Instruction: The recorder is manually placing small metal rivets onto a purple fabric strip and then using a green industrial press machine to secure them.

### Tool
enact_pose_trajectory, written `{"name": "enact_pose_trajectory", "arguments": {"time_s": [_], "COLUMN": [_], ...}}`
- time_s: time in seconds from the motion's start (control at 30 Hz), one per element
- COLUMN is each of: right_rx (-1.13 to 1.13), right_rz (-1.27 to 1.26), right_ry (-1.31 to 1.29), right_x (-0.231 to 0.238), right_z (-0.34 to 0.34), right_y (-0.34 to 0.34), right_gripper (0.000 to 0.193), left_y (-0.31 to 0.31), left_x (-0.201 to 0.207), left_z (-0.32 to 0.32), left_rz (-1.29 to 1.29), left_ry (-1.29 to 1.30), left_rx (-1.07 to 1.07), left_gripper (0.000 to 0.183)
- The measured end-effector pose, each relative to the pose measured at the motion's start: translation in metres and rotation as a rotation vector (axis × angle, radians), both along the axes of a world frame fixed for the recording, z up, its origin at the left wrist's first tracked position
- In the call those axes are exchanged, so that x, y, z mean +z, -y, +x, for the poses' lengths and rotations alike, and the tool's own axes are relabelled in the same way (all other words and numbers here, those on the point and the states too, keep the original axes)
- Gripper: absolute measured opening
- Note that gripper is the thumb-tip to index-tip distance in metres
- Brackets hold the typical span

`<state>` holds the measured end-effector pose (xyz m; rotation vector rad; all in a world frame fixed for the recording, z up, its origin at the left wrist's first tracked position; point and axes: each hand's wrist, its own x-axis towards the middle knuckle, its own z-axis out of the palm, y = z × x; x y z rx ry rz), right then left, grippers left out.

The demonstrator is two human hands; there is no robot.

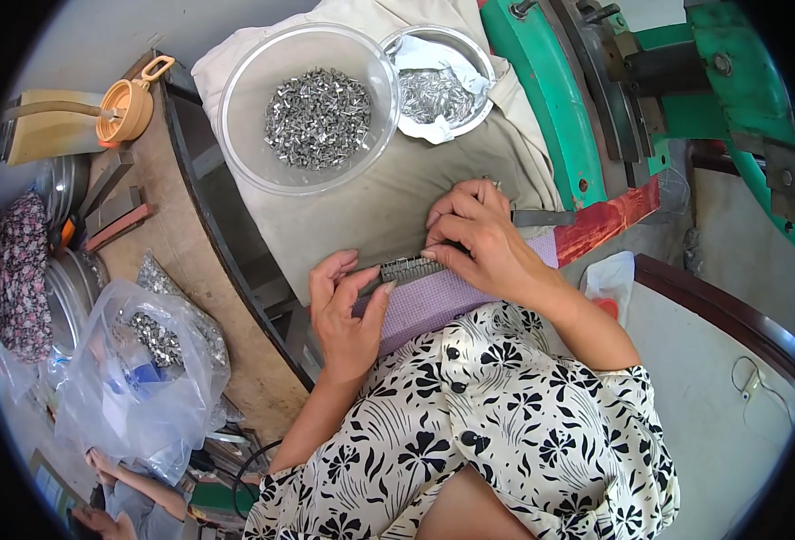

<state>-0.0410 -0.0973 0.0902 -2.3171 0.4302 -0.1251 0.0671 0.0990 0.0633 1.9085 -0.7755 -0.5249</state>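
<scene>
A narrow metal bar (411,268) with a row of small upright teeth or pins lies across a purple checked cloth (442,306) in front of me. My left hand (348,310) grips its left end between thumb and fingers. Over the right part bends my right hand (486,238), its thumb and fingertips closed at the row; whatever they pinch is too small to make out. Beyond the hands, a clear plastic bowl (243,148) holds many small metal pieces (318,117). Beside it, a round metal dish (486,85) lined with white material holds thin silvery pins (435,94).
Green machinery (542,90) stands at the right, near a red-painted board (614,216). On the wooden table (181,234) at the left are an orange cup-like container (127,108), metal blocks (114,211) and a clear plastic bag (127,405). Another person (141,504) shows at lower left.
</scene>
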Motion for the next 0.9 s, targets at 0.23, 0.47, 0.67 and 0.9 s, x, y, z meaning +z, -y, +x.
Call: {"name": "enact_pose_trajectory", "arguments": {"time_s": [0.23, 0.47, 0.67, 0.9], "right_rx": [-0.022, 0.03, 0.004, -0.041], "right_rz": [-0.049, 0.066, 0.098, -0.067], "right_ry": [0.047, 0.027, 0.029, 0.016], "right_x": [-0.007, 0.002, 0.0, 0.001], "right_z": [-0.002, -0.008, -0.01, 0.01], "right_y": [-0.003, 0.007, 0.005, -0.016], "right_gripper": [0.016, 0.011, 0.011, 0.02], "left_y": [0.0, 0.0, -0.002, -0.002], "left_x": [-0.001, 0.001, 0.0, -0.004], "left_z": [-0.001, -0.001, -0.002, -0.002], "left_rz": [0.004, 0.013, 0.026, 0.015], "left_ry": [0.011, 0.022, 0.056, 0.098], "left_rx": [-0.016, -0.025, -0.05, -0.068], "left_gripper": [0.026, 0.027, 0.027, 0.027]}}
